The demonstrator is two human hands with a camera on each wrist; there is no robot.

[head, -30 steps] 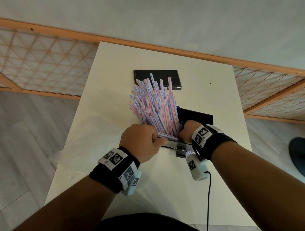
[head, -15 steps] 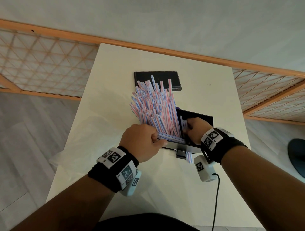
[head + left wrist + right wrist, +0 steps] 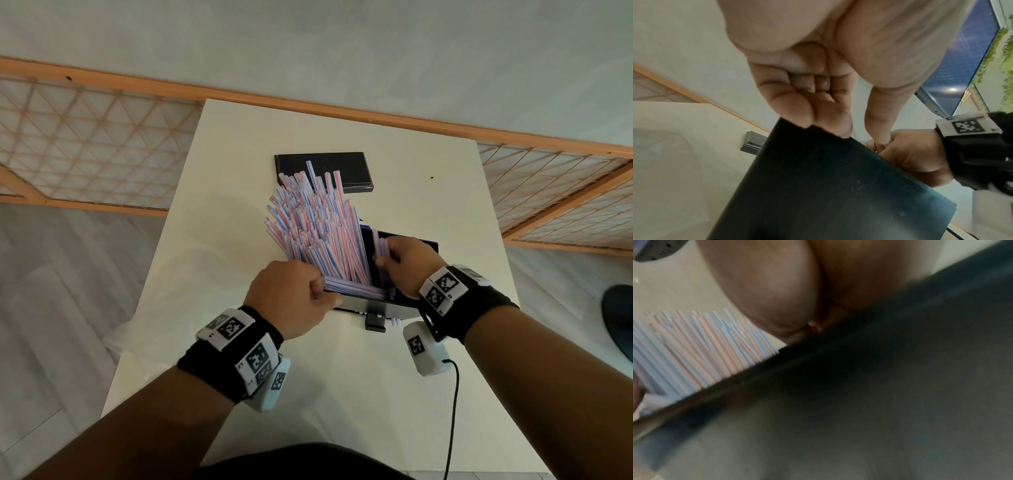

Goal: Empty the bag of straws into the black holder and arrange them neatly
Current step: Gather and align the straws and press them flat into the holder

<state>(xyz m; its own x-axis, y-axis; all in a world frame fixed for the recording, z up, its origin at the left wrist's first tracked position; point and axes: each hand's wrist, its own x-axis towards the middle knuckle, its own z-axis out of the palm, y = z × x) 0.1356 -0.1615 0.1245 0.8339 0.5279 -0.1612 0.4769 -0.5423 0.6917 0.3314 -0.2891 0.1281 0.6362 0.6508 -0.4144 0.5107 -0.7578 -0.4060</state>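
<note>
While the left hand (image 3: 291, 301) curls over the near rim of the black holder (image 3: 411, 240), gripping it, the right hand (image 3: 407, 270) pinches a few straws (image 3: 315, 236) inside; the rest fan out beyond its fingers. Beneath both lies a white table (image 3: 219, 192), a lattice screen (image 3: 85, 144) past it.

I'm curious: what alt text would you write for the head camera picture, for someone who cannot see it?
Seen from above, a person's left hand grips the near edge of a black holder crammed with leaning red- and blue-striped straws, while the right hand pinches a few straws inside it. The holder stands on a white table; a flat black lid lies behind.
</note>
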